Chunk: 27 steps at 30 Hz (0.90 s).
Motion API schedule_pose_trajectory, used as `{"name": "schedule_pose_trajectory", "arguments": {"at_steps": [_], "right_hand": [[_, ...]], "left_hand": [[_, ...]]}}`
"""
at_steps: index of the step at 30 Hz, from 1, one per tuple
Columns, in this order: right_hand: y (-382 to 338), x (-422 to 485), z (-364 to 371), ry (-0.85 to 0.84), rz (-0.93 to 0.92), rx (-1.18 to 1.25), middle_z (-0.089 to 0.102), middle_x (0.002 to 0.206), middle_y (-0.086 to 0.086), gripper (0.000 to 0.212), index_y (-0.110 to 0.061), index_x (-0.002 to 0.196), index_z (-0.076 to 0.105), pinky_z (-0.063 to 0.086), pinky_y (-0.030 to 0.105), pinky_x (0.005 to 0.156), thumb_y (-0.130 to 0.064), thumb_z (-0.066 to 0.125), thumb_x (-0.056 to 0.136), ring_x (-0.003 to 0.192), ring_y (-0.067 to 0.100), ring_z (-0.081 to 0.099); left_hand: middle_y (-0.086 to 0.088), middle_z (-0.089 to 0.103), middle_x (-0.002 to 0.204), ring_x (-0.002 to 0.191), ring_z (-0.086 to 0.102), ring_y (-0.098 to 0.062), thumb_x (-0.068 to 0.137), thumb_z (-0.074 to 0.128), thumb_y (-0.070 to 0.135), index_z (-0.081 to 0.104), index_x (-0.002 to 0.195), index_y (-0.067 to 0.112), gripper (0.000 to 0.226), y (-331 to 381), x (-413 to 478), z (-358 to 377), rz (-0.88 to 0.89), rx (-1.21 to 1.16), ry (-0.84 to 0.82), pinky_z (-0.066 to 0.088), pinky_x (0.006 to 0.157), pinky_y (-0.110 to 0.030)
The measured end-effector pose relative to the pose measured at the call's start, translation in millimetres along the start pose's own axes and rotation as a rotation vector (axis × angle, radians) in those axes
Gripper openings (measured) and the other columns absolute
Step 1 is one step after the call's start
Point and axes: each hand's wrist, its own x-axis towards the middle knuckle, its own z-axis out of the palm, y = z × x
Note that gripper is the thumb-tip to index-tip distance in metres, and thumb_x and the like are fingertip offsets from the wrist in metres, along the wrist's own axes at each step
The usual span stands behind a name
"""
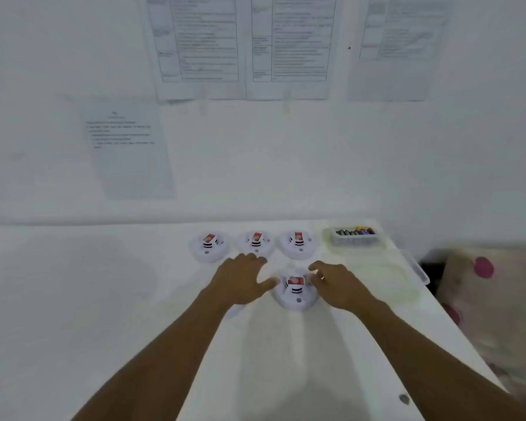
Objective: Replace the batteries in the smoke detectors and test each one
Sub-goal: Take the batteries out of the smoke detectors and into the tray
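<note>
Several round white smoke detectors lie on the white table [104,299], each with a red label on top. Three sit in a far row: the left detector [207,246], the middle detector [255,242] and the right detector [298,243]. A nearer detector [295,291] lies between my hands. My left hand [240,281] rests to its left with fingers spread, thumb near its edge. My right hand [337,284] is at its right side, fingers apart and fingertips at the rim. Neither hand grips it. A clear tub of batteries [354,237] stands at the far right.
The table meets a white wall with printed sheets [199,44] taped up. A clear lid or tray [416,265] lies at the table's right edge. Past that edge is a pale fabric with pink spots [483,268]. A small dark mark [404,398] is near the front right.
</note>
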Motion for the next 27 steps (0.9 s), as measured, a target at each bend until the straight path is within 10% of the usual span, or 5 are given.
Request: {"name": "schedule_pose_trajectory", "arguments": {"at_steps": [8, 17, 22, 27], "right_hand": [[14, -24, 33, 0.176, -0.067, 0.212, 0.07, 0.117, 0.007, 0.038, -0.01, 0.13, 0.054, 0.047, 0.022, 0.086, -0.003, 0.04, 0.094, 0.105, 0.022, 0.065], [26, -38, 72, 0.351, -0.248, -0.046, 0.064, 0.124, 0.006, 0.033, -0.01, 0.115, 0.066, 0.043, 0.029, 0.1, -0.011, 0.053, 0.085, 0.118, 0.021, 0.057], [23, -35, 68, 0.343, -0.23, 0.026, 0.064, 0.123, 0.004, 0.035, -0.012, 0.117, 0.067, 0.042, 0.028, 0.099, -0.015, 0.052, 0.085, 0.117, 0.021, 0.058], [-16, -29, 47, 0.352, -0.191, 0.431, 0.061, 0.116, -0.016, 0.027, -0.025, 0.118, 0.063, 0.048, 0.023, 0.091, -0.03, 0.058, 0.093, 0.108, 0.003, 0.056]], "left_hand": [[-0.001, 0.014, 0.163, 0.149, 0.016, -0.019, 0.077, 0.072, 0.058, 0.018, 0.154, 0.018, 0.102, 39, 4, 51, 0.024, -0.424, -0.108, 0.022, 0.116, -0.034], [0.005, 0.045, 0.124, 0.115, 0.047, -0.011, 0.076, 0.08, 0.037, 0.041, 0.13, 0.021, 0.068, 37, 2, 63, -0.138, -0.789, 0.203, 0.04, 0.089, -0.017], [0.011, 0.055, 0.13, 0.12, 0.053, -0.015, 0.086, 0.062, 0.036, 0.054, 0.123, 0.038, 0.037, 47, 3, 39, -0.277, -1.395, 0.208, 0.046, 0.099, -0.034], [-0.016, 0.065, 0.123, 0.11, 0.06, -0.028, 0.085, 0.058, 0.041, 0.062, 0.129, 0.011, 0.053, 49, 0, 35, -0.393, -2.074, 0.092, 0.046, 0.094, -0.04]]}}
